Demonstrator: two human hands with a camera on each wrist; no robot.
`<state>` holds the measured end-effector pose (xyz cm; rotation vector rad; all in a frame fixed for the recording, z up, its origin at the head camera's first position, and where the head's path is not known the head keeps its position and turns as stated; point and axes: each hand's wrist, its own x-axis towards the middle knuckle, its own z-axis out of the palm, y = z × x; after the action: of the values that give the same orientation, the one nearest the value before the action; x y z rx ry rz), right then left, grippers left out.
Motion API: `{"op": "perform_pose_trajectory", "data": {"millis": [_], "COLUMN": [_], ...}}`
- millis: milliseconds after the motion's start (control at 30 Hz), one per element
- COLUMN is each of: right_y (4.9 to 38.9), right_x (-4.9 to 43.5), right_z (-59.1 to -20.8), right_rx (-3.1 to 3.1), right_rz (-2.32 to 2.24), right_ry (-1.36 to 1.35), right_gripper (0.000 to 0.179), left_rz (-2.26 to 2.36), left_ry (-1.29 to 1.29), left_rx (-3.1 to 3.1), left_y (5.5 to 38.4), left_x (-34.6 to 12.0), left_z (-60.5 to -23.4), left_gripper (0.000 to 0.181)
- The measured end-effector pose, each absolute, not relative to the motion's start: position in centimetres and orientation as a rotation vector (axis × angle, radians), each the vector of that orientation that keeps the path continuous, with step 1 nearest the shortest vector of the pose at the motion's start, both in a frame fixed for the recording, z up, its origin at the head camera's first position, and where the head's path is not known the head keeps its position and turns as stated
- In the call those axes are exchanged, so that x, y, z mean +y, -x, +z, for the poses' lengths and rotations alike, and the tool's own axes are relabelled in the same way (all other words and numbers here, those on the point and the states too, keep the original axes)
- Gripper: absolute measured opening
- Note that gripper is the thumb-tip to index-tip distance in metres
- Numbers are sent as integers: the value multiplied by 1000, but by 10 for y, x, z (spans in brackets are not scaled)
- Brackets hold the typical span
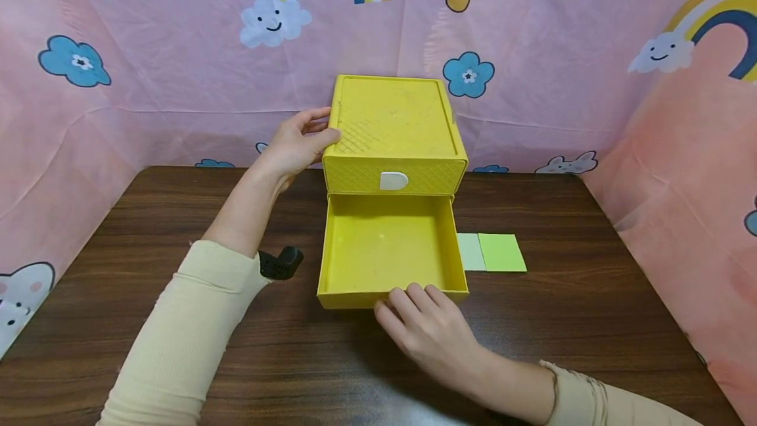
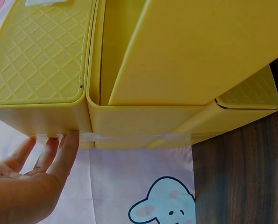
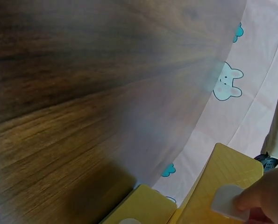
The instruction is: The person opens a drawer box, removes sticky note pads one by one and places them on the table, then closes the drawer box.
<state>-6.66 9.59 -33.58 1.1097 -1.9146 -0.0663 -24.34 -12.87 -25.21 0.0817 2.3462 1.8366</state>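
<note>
Left arm, head view: reaching forward in a cream ribbed sleeve (image 1: 177,321), with a black wrist-worn device (image 1: 282,263) sticking out at the cuff.
Left hand, head view: the left hand (image 1: 298,143) is resting against the left side of a yellow plastic drawer cabinet (image 1: 396,114), thumb lying over the top edge, fingers extending along the side wall.
Right hand, head view: the right hand (image 1: 434,331) is coming in from the lower right, its fingers bending over the front of a yellow box-shaped plastic drawer (image 1: 387,242).
Cabinet, head view: standing on a dark brown wood-grain table (image 1: 568,327), before a pink printed fabric backdrop (image 1: 532,104); the upper front is bearing a white rounded tab (image 1: 393,181).
Drawer, head view: projecting toward the person below that front, showing its flat floor.
Paper squares, head view: a pale square (image 1: 471,252) and a lime-green square (image 1: 502,253) are lying side by side, just right of the drawer.
Left hand, left wrist view: spreading its fingers, tips touching the cabinet wall without wrapping round it.
Cabinet side, left wrist view: clear tape (image 2: 129,136) is running across the joined tiers; the middle drawer is jutting out.
Right hand, right wrist view: pressing a digit onto the drawer's white pull (image 3: 226,200), gripping it; the other fingertips are mostly hidden.
</note>
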Motion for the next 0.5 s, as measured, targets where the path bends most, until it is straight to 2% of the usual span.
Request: {"op": "perform_pose_trajectory", "data": {"millis": [500], "right_y": [79], "right_x": [96], "right_z": [-335], "right_rx": [-1954], "right_rz": [-38], "right_ry": [-1089], "right_gripper": [31], "left_rz": [1837], "left_ry": [-90], "left_rx": [2351], "left_y": [243], "left_x": [-129], "left_z": [-252], "left_gripper": [58]}}
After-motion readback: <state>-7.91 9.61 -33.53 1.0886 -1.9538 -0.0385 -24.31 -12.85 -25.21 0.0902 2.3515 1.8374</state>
